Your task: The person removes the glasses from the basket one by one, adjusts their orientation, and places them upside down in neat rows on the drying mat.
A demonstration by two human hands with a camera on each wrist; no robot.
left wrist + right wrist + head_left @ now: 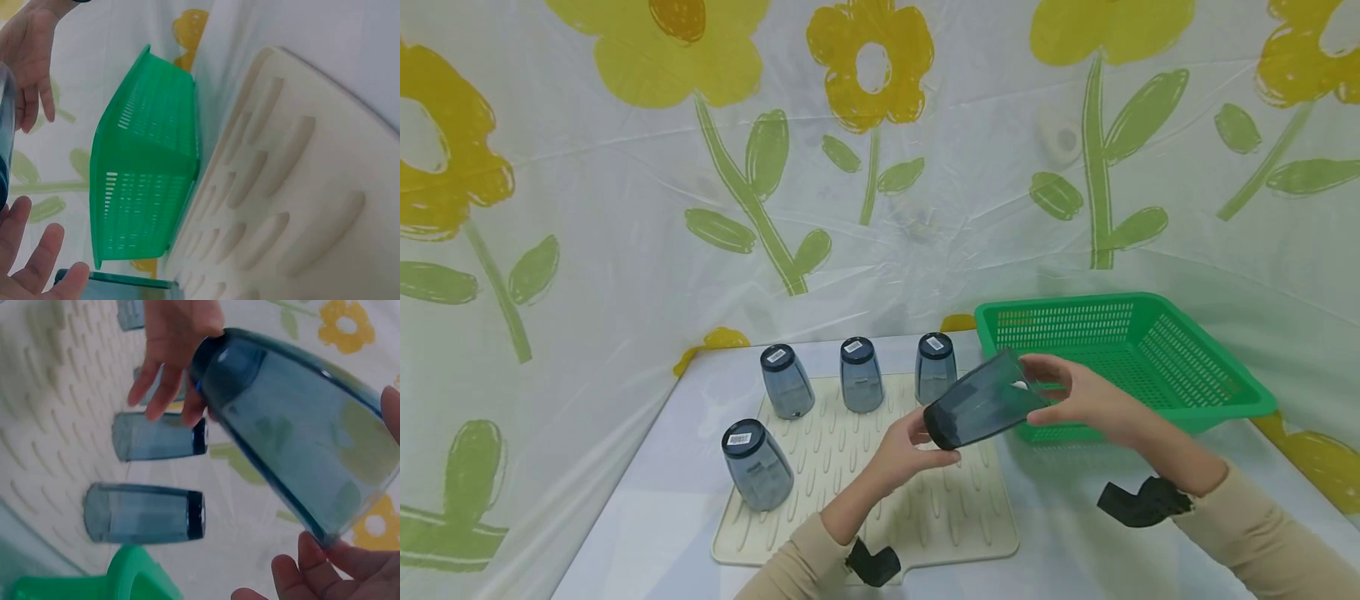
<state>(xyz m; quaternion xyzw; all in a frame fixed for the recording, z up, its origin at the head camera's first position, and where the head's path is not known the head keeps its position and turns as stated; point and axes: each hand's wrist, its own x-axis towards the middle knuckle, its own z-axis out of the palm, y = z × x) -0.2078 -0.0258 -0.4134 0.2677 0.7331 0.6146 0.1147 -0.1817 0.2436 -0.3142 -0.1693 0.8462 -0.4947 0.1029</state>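
A flowered plastic sheet backs the table, where a ribbed mat (pixel 925 508) lies under my hands. I hold a blue cup (pixel 981 402) tilted above the mat's 2 o'clock corner, my left hand (pixel 904 454) curled at its base, my right hand (pixel 1078 396) gripping its mouth; it looks light, stiff and slick, best held round the wall. Four cups (pixel 757 463) stand upturned from 9 to 12 o'clock, and a green basket (pixel 1217 392) sits close at 3 o'clock.
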